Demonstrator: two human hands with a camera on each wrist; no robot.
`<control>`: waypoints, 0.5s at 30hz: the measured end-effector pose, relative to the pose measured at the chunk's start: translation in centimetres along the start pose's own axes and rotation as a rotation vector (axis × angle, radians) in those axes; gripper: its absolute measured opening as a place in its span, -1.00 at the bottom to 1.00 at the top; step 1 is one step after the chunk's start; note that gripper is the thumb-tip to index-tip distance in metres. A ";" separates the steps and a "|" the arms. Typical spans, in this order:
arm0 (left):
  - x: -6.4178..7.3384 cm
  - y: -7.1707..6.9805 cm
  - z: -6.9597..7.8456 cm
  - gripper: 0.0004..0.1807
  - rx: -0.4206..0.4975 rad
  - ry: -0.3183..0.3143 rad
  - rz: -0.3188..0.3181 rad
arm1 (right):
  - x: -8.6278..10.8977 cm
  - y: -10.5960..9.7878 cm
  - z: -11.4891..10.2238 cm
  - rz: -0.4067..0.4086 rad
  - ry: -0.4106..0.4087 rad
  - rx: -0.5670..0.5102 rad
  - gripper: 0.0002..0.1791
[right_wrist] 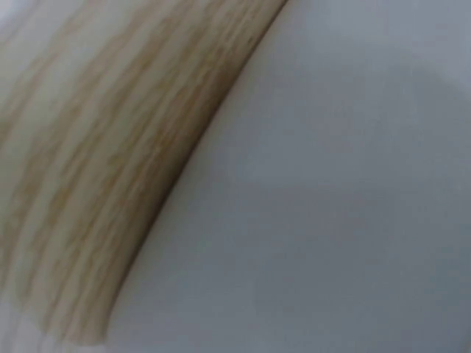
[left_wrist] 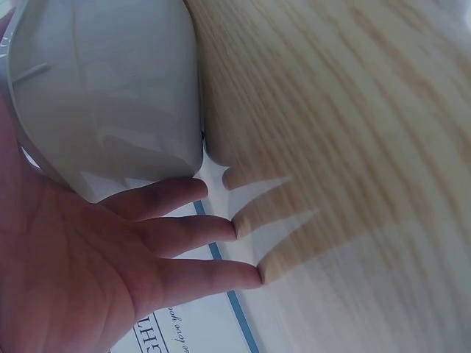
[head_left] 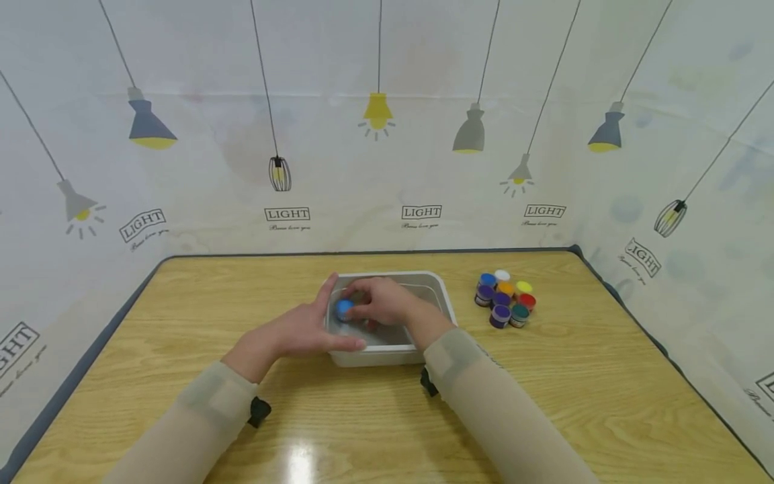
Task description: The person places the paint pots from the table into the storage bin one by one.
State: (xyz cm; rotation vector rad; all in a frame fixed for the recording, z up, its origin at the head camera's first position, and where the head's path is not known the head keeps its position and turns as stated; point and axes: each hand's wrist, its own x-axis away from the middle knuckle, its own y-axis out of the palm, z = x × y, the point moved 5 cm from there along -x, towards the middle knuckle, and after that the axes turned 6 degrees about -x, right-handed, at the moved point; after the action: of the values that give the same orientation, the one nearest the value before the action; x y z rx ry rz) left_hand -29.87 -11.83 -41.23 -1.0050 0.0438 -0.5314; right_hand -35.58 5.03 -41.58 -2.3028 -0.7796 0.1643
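Note:
A light grey rectangular tub (head_left: 377, 358) sits on the table in front of me. My left hand (head_left: 299, 329) braces the tub's left end, thumb along the near rim. In the left wrist view its fingers (left_wrist: 199, 278) are straight, beside and below the tub's outer wall (left_wrist: 140, 95). Reaching inside the tub, my right hand (head_left: 387, 300) pinches a small blue-topped paint pot (head_left: 345, 309) near the left end. The right wrist view shows only the tub's blurred side (right_wrist: 316, 206) and the table; the hand itself is out of that frame.
To the right of the tub stands a cluster of small paint pots (head_left: 501, 300) with blue, white, orange, yellow, red, green and purple colours. The wooden table (head_left: 290, 410) meets a lamp-printed cloth backdrop (head_left: 338, 175) at its back and sides.

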 end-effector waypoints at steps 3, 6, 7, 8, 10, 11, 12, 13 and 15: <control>0.0 0.0 0.0 0.61 0.002 -0.001 -0.001 | 0.0 -0.1 0.0 -0.007 0.003 -0.007 -0.62; -0.1 0.0 0.0 0.61 0.008 0.001 -0.002 | 0.1 -0.2 0.0 -0.016 0.006 -0.014 -0.60; -0.1 0.0 0.0 0.61 0.010 0.000 -0.002 | 0.1 -0.2 -0.1 -0.020 0.006 -0.016 -0.58; -0.1 0.0 -0.1 0.61 0.013 0.000 -0.003 | 0.1 -0.2 -0.1 -0.025 0.004 -0.017 -0.57; -0.1 0.0 -0.1 0.61 0.018 0.003 -0.004 | 0.2 -0.3 -0.2 -0.037 -0.006 -0.022 -0.55; -0.1 0.0 -0.2 0.61 0.018 0.002 -0.004 | 0.3 -0.4 -0.2 -0.039 -0.007 -0.018 -0.53; -0.1 0.0 -0.2 0.61 0.018 0.004 -0.005 | 0.3 -0.5 -0.3 -0.039 -0.011 -0.012 -0.52; -0.1 0.0 -0.2 0.61 0.017 0.004 -0.006 | 0.4 -0.6 -0.4 -0.037 -0.012 -0.008 -0.52; -0.1 0.0 -0.1 0.61 0.015 0.005 -0.006 | 0.7 -1.0 -0.5 -0.027 -0.012 -0.001 -0.53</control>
State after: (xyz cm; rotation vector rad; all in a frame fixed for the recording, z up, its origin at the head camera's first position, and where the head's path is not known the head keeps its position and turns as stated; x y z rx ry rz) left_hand -29.96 -11.89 -41.30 -0.9891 0.0411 -0.5394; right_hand -35.36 5.68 -40.46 -2.2934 -0.8164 0.1663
